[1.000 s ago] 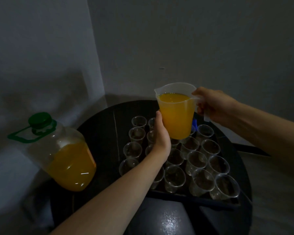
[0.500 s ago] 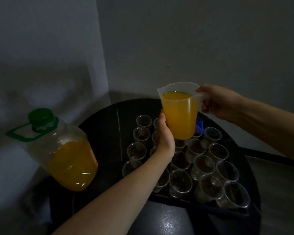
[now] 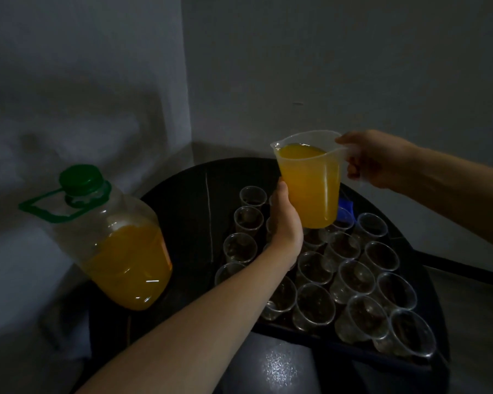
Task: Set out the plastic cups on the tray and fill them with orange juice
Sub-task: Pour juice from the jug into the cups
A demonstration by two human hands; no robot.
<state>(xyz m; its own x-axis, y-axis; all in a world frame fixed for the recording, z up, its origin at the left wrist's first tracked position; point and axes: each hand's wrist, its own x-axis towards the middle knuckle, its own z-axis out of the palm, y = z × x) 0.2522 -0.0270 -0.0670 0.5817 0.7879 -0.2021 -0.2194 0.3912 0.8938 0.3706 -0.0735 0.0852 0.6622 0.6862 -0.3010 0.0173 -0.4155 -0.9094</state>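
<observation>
Both grips are on the clear plastic jug (image 3: 309,180): my right hand (image 3: 373,157) is clenched around its handle on the far side, and my left hand (image 3: 285,223) is cupped against its lower near wall, thumb up along the side. I see the jug held upright in the air, nearly full of orange juice, its spout pointing to the left of the grips. Below both grips lies the round black bench (image 3: 182,211), dark and glossy, filling the lower middle of the view. To the left of my left grip, well apart from it, stands the big clear juice bottle (image 3: 117,245) at the bench's left edge, about half full of orange juice, with a green cap (image 3: 80,177) and a green carry handle. Directly under the jug and my left grip sits the dark tray (image 3: 319,334), its near rim showing below my left forearm. On it stand the clear plastic cups (image 3: 350,277) in close rows, touching or just beside one another, all upright and all without juice as far as I can tell in this dim light. Just beyond the jug's base, something small and blue (image 3: 345,204) peeks out; I cannot tell what it is.
</observation>
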